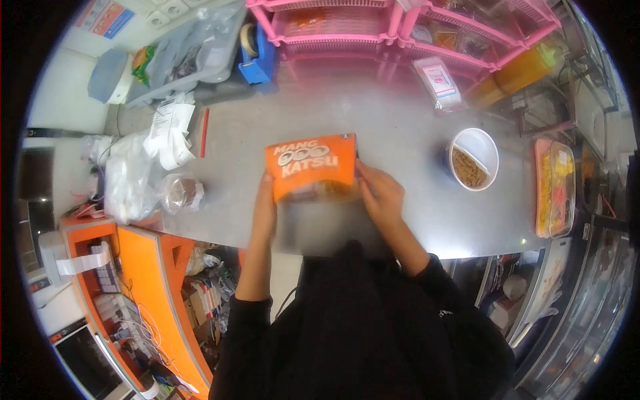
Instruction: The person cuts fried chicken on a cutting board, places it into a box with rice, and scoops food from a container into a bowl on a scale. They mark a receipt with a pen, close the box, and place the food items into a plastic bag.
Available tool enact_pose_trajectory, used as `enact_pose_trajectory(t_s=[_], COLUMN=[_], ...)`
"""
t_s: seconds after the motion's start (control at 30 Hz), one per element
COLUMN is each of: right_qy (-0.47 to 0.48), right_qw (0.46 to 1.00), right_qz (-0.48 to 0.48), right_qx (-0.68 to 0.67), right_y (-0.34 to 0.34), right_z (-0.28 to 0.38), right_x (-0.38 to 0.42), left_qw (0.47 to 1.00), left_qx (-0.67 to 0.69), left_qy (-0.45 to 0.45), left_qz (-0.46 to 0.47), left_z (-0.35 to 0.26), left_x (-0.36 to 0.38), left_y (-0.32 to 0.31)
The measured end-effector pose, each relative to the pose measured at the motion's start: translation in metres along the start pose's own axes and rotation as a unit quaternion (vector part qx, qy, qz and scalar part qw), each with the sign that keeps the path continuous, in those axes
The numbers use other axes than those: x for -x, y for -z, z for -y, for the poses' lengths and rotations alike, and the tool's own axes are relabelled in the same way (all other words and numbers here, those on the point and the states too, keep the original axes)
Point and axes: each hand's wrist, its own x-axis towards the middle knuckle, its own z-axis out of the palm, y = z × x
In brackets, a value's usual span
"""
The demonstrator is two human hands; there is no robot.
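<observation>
An orange food box (311, 165) with white "MANG KATSU" lettering is held over the metal table, its printed side facing up. My left hand (265, 207) grips the box along its left edge. On the opposite edge, my right hand (382, 193) has its fingers closed on the side of the box. Something yellowish shows at the near edge of the box, too blurred to name. To the right stands a white paper bowl (475, 160) with a divider, holding brown crumbly food in one part.
Pink plastic racks (333, 43) stand along the back, with a blue tape dispenser (257, 60) beside them. Left are paper receipts (172, 133), a red stick (204, 133), clear plastic bags (130, 177) and a small tub (181, 193). A colourful lidded container (555, 188) sits far right.
</observation>
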Motion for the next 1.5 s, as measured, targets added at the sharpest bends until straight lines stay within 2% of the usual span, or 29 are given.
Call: enact_pose_trajectory(t_s=[0.1,0.2,0.3,0.33,0.4,0.47,0.57,0.7,0.73,0.83,0.87,0.93,0.97,1.0,1.03,1.07,1.13,1.17,1.23,1.33,1.47,1.5], right_qy=[-0.120,-0.139,-0.122,-0.196,-0.248,-0.241,-0.181,-0.204,-0.201,-0.190,-0.204,-0.128,-0.091,-0.016,0.057,0.129,0.169,0.185,0.197,0.226,0.242,0.219], right_qw=[0.992,0.982,0.981,0.959,0.941,0.946,0.958,0.957,0.957,0.955,0.950,0.960,0.962,0.953,0.936,0.911,0.879,0.861,0.858,0.849,0.852,0.869], right_qz=[-0.009,0.095,0.108,0.182,0.214,0.218,0.199,0.197,0.202,0.211,0.216,0.205,0.198,0.232,0.266,0.300,0.373,0.411,0.409,0.397,0.390,0.379], right_qx=[-0.035,-0.090,-0.106,-0.097,-0.080,-0.010,0.095,0.060,0.059,0.086,0.099,0.142,0.165,0.195,0.224,0.251,0.244,0.236,0.239,0.264,0.253,0.231], right_y=[-0.002,0.003,0.014,0.009,0.008,0.008,-0.032,-0.038,-0.036,-0.035,-0.036,-0.038,-0.036,-0.030,-0.019,-0.009,0.002,0.004,0.004,0.000,0.003,0.002], right_z=[-0.010,-0.027,-0.007,0.001,0.004,0.010,0.001,0.004,0.001,0.010,0.013,0.000,-0.006,-0.006,-0.002,0.001,0.006,0.007,0.004,-0.005,-0.005,-0.001], right_x=[0.003,0.014,0.006,0.005,0.010,-0.011,-0.030,-0.036,-0.037,-0.039,-0.039,-0.033,-0.030,-0.033,-0.037,-0.040,-0.050,-0.048,-0.045,-0.046,-0.046,-0.048], left_qw=[0.997,0.994,0.983,0.987,0.984,0.986,0.992,0.986,0.983,0.963,0.978,0.996,0.994,0.982,0.961,0.914,0.758,0.738,0.691,0.660,0.690,0.697], left_qx=[-0.076,-0.071,-0.125,-0.111,-0.130,-0.087,-0.063,-0.071,-0.087,-0.129,-0.097,-0.036,-0.092,-0.148,-0.201,-0.321,-0.537,-0.551,-0.575,-0.605,-0.586,-0.582], left_qy=[-0.027,-0.084,-0.120,-0.109,-0.118,-0.141,-0.072,0.120,0.107,0.118,0.080,0.009,-0.052,-0.117,-0.181,-0.246,-0.369,-0.380,-0.401,-0.418,-0.390,-0.384], left_qz=[0.003,0.023,0.052,0.045,0.027,0.025,0.081,0.093,0.119,0.203,0.164,0.085,0.036,-0.012,-0.059,-0.026,0.037,0.087,0.177,0.153,0.167,0.167], left_z=[-0.012,-0.005,-0.004,-0.006,0.013,0.028,-0.005,-0.048,-0.067,-0.068,-0.059,-0.021,0.004,0.031,0.032,0.033,-0.013,-0.014,-0.017,-0.009,-0.022,-0.035], left_x=[0.003,-0.002,-0.005,-0.003,-0.004,-0.015,-0.009,-0.017,-0.011,-0.018,-0.014,-0.007,-0.011,-0.021,-0.023,-0.019,-0.009,-0.009,-0.015,-0.018,-0.014,-0.009], left_y=[-0.010,-0.005,0.000,-0.001,0.010,0.014,0.014,0.041,0.041,0.041,0.033,0.010,0.009,0.010,0.006,0.008,0.011,0.014,0.018,0.020,0.016,0.010])
